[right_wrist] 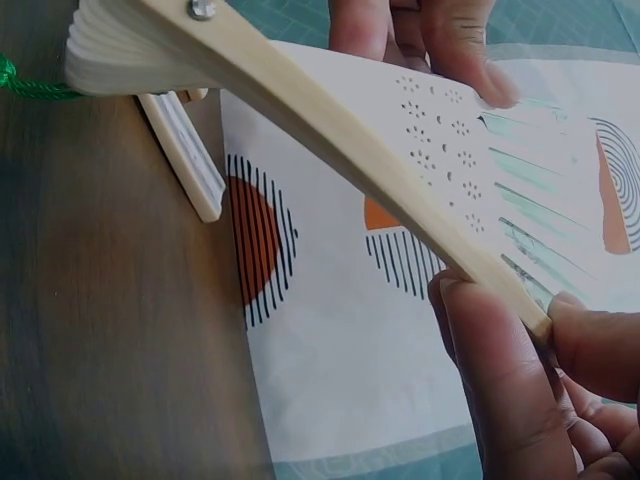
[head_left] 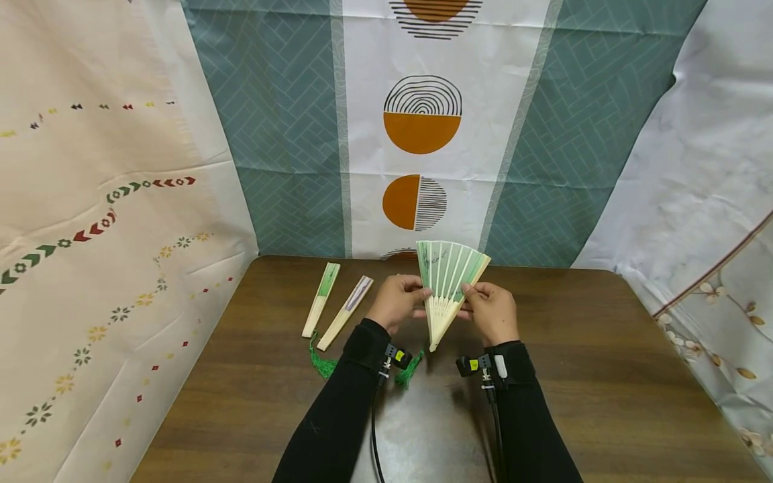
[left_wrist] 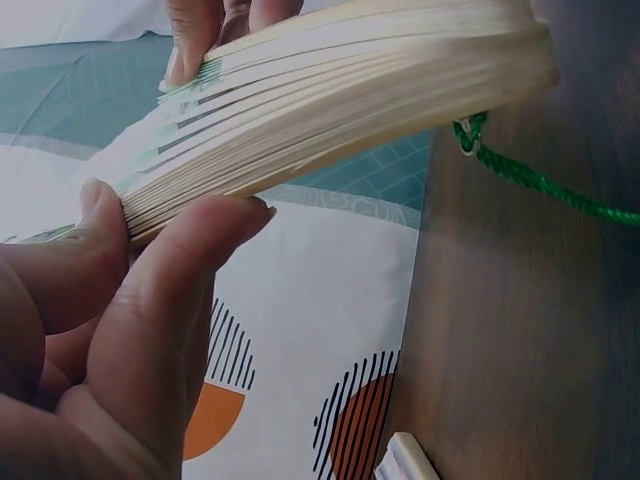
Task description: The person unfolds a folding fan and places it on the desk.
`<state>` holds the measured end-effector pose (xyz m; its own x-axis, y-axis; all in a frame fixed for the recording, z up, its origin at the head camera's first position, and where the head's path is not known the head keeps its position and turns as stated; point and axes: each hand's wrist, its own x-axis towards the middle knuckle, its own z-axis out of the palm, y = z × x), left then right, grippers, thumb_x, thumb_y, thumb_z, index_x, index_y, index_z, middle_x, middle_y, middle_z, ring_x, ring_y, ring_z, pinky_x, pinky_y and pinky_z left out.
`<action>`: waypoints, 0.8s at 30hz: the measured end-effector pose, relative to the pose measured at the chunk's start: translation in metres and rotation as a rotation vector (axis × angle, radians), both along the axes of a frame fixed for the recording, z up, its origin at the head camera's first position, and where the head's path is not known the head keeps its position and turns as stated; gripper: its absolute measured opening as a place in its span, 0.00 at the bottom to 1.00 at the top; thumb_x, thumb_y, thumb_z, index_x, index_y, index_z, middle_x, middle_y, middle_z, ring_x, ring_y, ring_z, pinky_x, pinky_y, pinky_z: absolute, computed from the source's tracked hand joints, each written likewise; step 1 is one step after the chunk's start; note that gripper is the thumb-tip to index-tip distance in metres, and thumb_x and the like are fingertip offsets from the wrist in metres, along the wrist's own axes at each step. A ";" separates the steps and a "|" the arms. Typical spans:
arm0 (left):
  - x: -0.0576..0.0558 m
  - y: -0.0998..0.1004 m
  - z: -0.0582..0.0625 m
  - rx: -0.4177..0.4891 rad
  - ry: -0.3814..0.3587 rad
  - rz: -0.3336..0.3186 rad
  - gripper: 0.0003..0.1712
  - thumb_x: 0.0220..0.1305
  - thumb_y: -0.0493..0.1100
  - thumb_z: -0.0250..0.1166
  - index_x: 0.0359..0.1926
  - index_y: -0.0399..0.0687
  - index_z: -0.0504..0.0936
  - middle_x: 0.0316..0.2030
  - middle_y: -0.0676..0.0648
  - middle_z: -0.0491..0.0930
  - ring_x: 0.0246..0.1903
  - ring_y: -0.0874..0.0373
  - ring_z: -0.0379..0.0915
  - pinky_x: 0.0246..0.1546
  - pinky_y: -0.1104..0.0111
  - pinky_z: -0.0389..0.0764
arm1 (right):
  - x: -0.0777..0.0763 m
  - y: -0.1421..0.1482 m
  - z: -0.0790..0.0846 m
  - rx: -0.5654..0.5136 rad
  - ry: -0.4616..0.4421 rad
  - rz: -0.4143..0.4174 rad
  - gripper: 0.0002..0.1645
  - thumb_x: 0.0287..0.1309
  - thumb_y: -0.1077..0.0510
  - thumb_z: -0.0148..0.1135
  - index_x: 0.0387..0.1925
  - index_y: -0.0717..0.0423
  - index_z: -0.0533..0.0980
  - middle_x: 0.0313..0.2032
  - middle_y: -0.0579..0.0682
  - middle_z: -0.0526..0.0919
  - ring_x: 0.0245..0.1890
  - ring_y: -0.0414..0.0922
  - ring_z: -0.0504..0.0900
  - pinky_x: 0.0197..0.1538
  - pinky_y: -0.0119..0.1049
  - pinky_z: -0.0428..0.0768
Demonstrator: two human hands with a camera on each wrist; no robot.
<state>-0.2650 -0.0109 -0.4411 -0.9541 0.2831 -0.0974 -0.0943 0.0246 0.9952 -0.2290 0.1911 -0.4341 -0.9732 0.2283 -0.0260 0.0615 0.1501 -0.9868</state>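
Observation:
A folding fan with pale ribs and a green-and-white leaf is partly spread between both hands, above the table. My left hand pinches its left edge between thumb and fingers; in the left wrist view the ribs there lie bunched together. On the other edge, my right hand pinches the outer guard stick. The pivot end points down toward me. From it hangs a green tassel, partly behind the left wrist. Small flower-shaped holes pierce the ribs in the right wrist view.
Left of my left hand lie two folded fans on the brown table: one with a green leaf, the other greyish purple. A green tassel lies near them. Patterned cloth hangs behind the table and at its sides.

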 end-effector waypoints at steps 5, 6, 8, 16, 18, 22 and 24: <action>0.000 0.001 0.001 0.002 0.005 0.010 0.11 0.84 0.33 0.66 0.59 0.32 0.90 0.52 0.38 0.89 0.47 0.55 0.88 0.51 0.52 0.98 | 0.000 0.000 0.000 0.004 0.005 -0.014 0.22 0.87 0.57 0.63 0.60 0.76 0.83 0.47 0.68 0.95 0.30 0.31 0.91 0.38 0.27 0.94; -0.001 0.001 0.000 0.004 0.005 0.013 0.11 0.84 0.33 0.66 0.58 0.32 0.90 0.51 0.39 0.89 0.47 0.55 0.88 0.52 0.52 0.98 | -0.001 0.001 0.000 0.006 0.006 -0.015 0.22 0.87 0.57 0.62 0.61 0.76 0.82 0.48 0.69 0.94 0.30 0.31 0.91 0.38 0.26 0.94; -0.001 0.001 0.000 0.010 0.005 0.019 0.11 0.84 0.33 0.65 0.58 0.32 0.90 0.50 0.40 0.89 0.46 0.56 0.87 0.50 0.54 0.99 | -0.001 0.001 0.000 0.006 0.007 -0.020 0.22 0.88 0.57 0.62 0.61 0.77 0.82 0.48 0.69 0.94 0.30 0.31 0.91 0.37 0.26 0.93; 0.000 -0.001 0.000 0.040 0.018 0.062 0.10 0.84 0.32 0.66 0.57 0.32 0.90 0.47 0.43 0.87 0.45 0.55 0.91 0.45 0.61 0.99 | -0.001 0.004 -0.001 0.002 0.008 -0.030 0.23 0.88 0.56 0.61 0.60 0.77 0.82 0.48 0.68 0.94 0.30 0.31 0.91 0.39 0.28 0.95; 0.000 -0.001 0.001 0.045 0.019 0.064 0.10 0.84 0.32 0.66 0.57 0.31 0.90 0.46 0.43 0.86 0.45 0.55 0.91 0.45 0.62 0.98 | -0.002 0.005 -0.001 0.001 0.009 -0.032 0.23 0.88 0.56 0.61 0.60 0.77 0.82 0.49 0.69 0.94 0.30 0.31 0.91 0.41 0.29 0.95; 0.000 -0.001 0.001 0.069 0.015 0.068 0.11 0.84 0.32 0.66 0.57 0.30 0.90 0.44 0.46 0.85 0.43 0.57 0.90 0.43 0.65 0.98 | -0.002 0.006 -0.001 0.000 0.007 -0.036 0.24 0.89 0.56 0.60 0.62 0.77 0.81 0.52 0.71 0.93 0.32 0.31 0.91 0.43 0.30 0.96; 0.000 -0.001 0.001 0.090 0.019 0.070 0.11 0.84 0.32 0.66 0.57 0.29 0.89 0.43 0.47 0.84 0.43 0.58 0.89 0.42 0.66 0.98 | -0.002 0.006 -0.001 -0.004 0.002 -0.041 0.24 0.89 0.55 0.60 0.63 0.77 0.80 0.53 0.72 0.92 0.32 0.32 0.91 0.44 0.31 0.96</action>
